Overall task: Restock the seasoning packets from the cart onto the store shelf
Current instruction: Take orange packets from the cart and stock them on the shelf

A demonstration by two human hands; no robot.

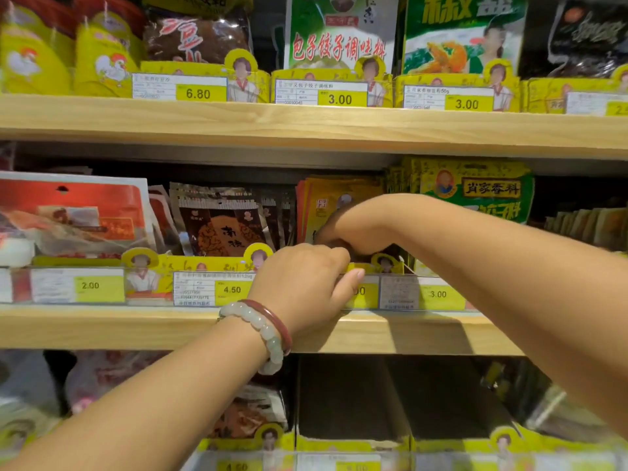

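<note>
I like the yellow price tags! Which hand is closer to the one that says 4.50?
The left hand. It grips the tray's front edge just right of the 4.50 tag. The right hand is higher and farther right, reaching in among the orange packets.

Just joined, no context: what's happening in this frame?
A person is working at the middle shelf of a store display. The left hand, with bracelets on its wrist, grips the front edge of a yellow display tray above the price tags. The right hand reaches over it into the orange seasoning packets standing in that tray; what it holds is hidden. No cart is visible.
</note>
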